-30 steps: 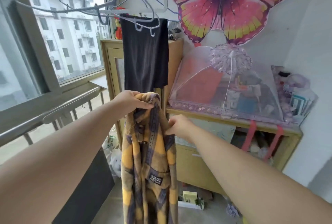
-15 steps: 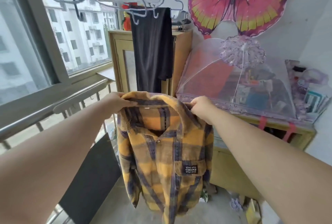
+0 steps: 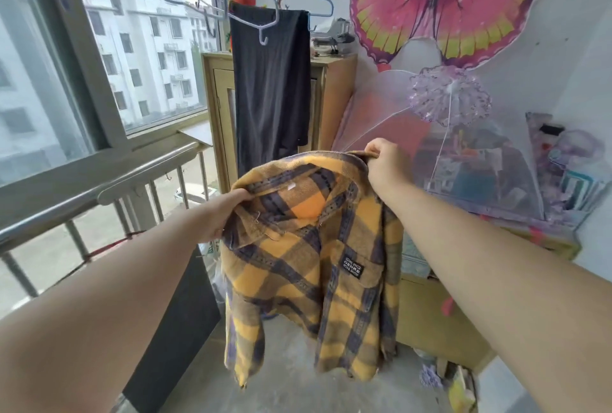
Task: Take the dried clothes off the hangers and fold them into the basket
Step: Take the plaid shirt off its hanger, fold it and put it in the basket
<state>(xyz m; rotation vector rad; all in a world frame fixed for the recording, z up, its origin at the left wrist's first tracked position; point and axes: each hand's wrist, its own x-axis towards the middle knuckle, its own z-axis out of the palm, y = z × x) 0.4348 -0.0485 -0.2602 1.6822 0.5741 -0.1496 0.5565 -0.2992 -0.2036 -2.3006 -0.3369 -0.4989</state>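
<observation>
Your left hand and right hand each pinch the plaid shirt at its shoulders; it hangs below your fingers. Soft, light and floppy, I'd judge: hold the shoulder seams to fold.

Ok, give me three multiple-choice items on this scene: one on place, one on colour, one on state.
1. The black garment hangs: A on a hanger; B over the railing; C in a basket.
2. The shirt is: A red; B yellow plaid; C white.
3. The shirt is: A on a hanger; B folded; C held up by both hands.
Key: 1 A, its top is folded over the hanger's bar. 2 B, yellow with dark checks. 3 C, the left hand and right hand grip its top edge.
</observation>
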